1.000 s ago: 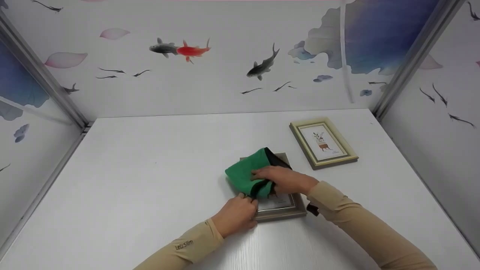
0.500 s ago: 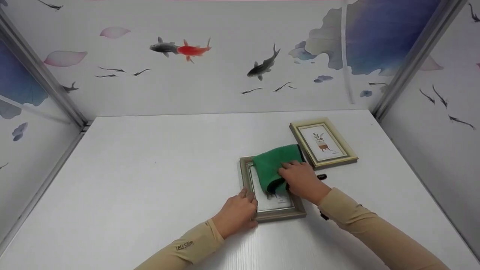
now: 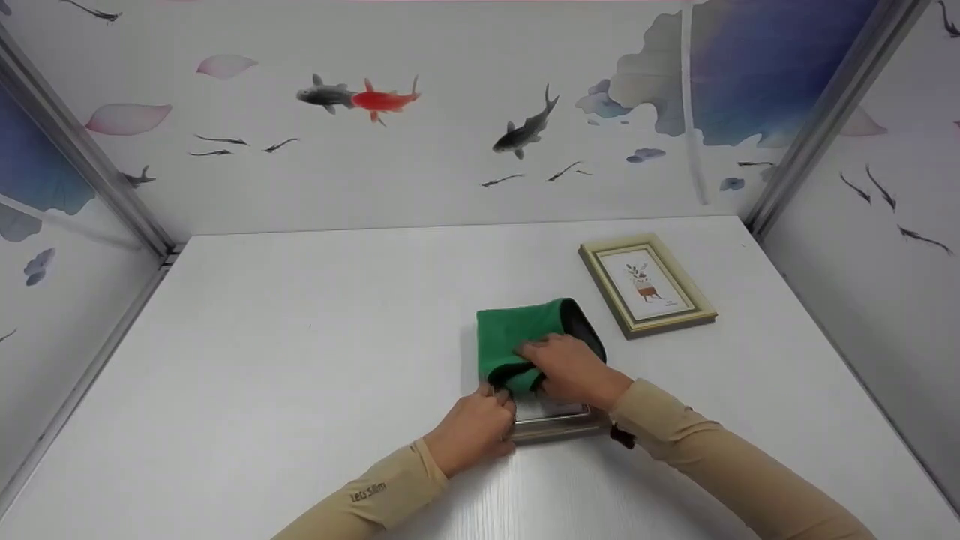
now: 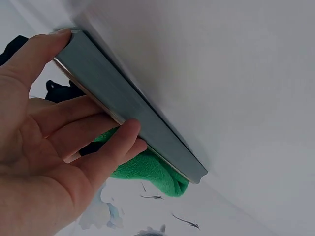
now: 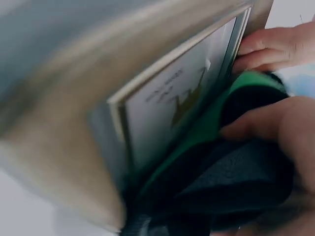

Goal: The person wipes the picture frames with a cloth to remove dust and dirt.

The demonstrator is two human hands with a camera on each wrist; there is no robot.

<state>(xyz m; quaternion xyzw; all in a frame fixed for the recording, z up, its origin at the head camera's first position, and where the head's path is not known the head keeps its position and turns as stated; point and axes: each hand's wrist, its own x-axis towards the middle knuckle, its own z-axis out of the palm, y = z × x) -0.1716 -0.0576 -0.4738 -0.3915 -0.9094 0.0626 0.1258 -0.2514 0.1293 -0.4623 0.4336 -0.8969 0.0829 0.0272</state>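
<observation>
A grey-brown picture frame lies face up at the table's middle front, mostly hidden by the cloth and hands. My left hand holds its near left corner; in the left wrist view, the thumb meets one end of the frame's side while fingers lie along its edge. Folded over the picture is a green cloth with dark trim. My right hand grips this cloth and presses it onto the frame. In the right wrist view, the right thumb lies on the bunched cloth, against a partly visible printed picture.
A second picture frame, pale gold with a plant print, lies flat at the back right. The white table is bounded by fish-patterned panels at the back and sides.
My right hand swept the cloth rightward across the frame, then back leftward, so it covers the frame's upper left again. The left hand and the gold frame stayed put.
</observation>
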